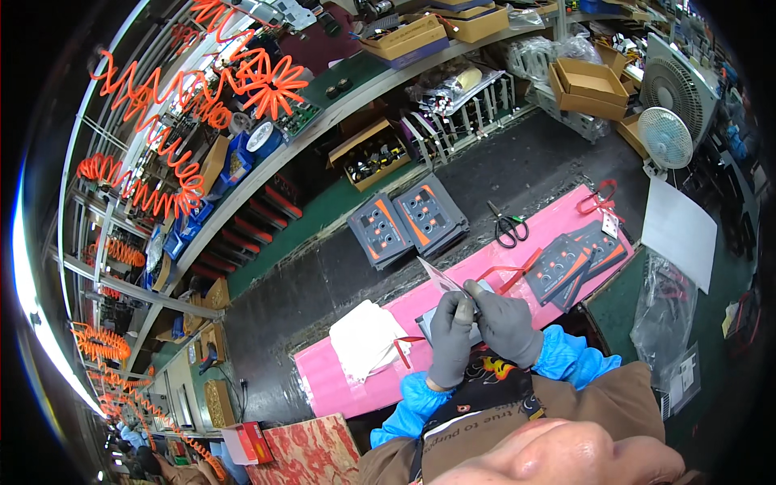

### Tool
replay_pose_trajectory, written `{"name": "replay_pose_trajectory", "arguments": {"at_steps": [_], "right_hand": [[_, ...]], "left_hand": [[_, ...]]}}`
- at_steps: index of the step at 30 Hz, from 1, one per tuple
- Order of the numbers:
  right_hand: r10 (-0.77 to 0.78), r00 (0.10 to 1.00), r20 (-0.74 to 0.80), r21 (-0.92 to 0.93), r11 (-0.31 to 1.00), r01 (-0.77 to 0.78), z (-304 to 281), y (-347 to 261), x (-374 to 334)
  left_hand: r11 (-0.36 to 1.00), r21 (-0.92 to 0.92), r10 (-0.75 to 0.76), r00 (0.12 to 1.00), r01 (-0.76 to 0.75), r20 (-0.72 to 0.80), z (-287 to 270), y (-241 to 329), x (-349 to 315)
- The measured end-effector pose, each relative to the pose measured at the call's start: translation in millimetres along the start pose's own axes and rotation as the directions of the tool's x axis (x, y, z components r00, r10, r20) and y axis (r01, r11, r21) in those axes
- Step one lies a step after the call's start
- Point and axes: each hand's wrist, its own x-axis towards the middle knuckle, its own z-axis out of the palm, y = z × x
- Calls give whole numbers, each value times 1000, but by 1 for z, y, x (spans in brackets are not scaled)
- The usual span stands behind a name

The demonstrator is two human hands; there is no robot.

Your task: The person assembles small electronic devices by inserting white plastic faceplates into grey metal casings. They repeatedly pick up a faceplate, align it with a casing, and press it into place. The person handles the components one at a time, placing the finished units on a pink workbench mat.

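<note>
Both my hands wear grey gloves and meet over the front edge of a pink mat (319, 364). My left hand (453, 339) is closed on a pale grey flat panel (443, 318), mostly covered by the gloves. My right hand (509, 325) is closed beside it, its fingertips pinching a thin, whitish sheet (439, 276) that sticks up over the panel. Where sheet and panel meet is hidden. Red strips (513, 275) lie by the right hand. Dark grey panels with orange edging (558, 265) overlap at the mat's right. White sheets (365, 339) lie to the left.
Two stacks of dark panels (408, 218) stand beyond the mat on the black belt (299, 287). Scissors (511, 229) lie open-bladed behind the mat. A small fan (665, 137) and a white board (679, 230) are at right. Orange coiled hoses (162, 190) hang at left.
</note>
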Motion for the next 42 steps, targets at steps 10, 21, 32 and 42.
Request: {"name": "replay_pose_trajectory", "arguments": {"at_steps": [10,21,32,42], "right_hand": [[209,934,289,312,902,-298,-1,1,-3],[491,634,597,623,214,-752,-9,24,28],[724,508,466,649,110,-752,28,124,-7],[851,509,130,677,299,-673,27,186,-25]], "left_hand": [[828,529,283,953,-186,-107,-10,-2,4],[979,-150,-148,988,139,-49,-48,-13,18],[534,-843,-37,994,-71,-107,-180,-73,21],[565,647,17,777,512,-629,-338,-132,-16]]}}
